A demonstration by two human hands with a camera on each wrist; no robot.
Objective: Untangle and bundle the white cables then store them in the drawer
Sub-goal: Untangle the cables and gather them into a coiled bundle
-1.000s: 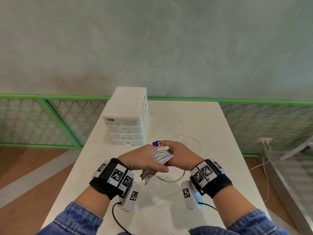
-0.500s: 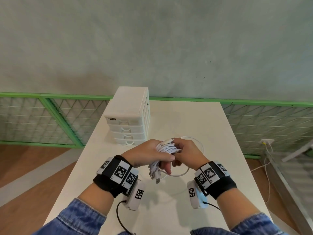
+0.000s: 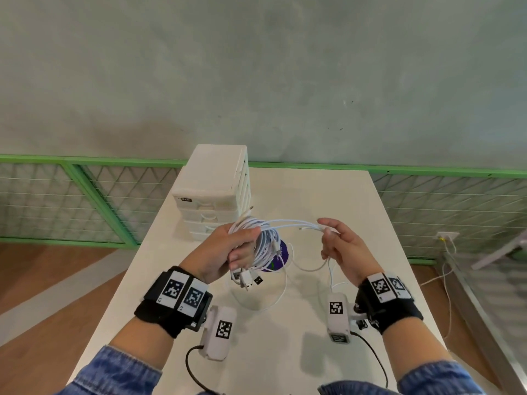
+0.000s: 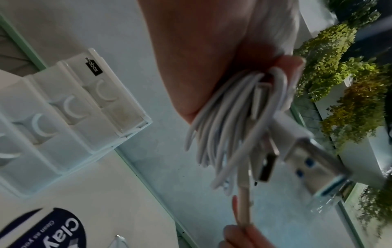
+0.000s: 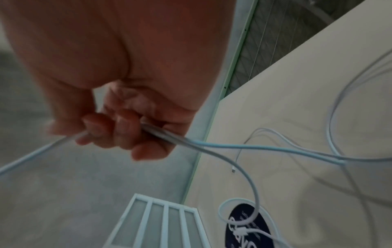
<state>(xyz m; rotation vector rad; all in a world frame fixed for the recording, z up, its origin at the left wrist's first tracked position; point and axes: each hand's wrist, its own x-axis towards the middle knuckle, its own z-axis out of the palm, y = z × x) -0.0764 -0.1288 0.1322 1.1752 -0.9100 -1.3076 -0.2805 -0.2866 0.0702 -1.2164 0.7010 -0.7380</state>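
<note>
My left hand (image 3: 228,252) grips a coiled bundle of white cables (image 3: 263,242) above the table; USB plugs (image 3: 251,280) hang below the fist. The left wrist view shows the same bundle (image 4: 229,125) and a large USB plug (image 4: 314,166) up close. My right hand (image 3: 339,243) pinches loose cable strands (image 3: 296,225) that stretch from the bundle to its fingers (image 5: 118,129). More white cable (image 3: 262,292) trails in loops on the table. The white drawer unit (image 3: 215,192) stands behind my left hand with all drawers closed.
A round dark blue tub lid (image 3: 278,258) lies on the white table (image 3: 328,195) under the cables. A green mesh fence (image 3: 85,201) runs behind the table, and a wall socket with wires (image 3: 447,236) is to the right.
My hands were together on the bundle; the right hand has drawn away to the right, pulling cable strands out. The left hand has lifted and tilted the bundle.
</note>
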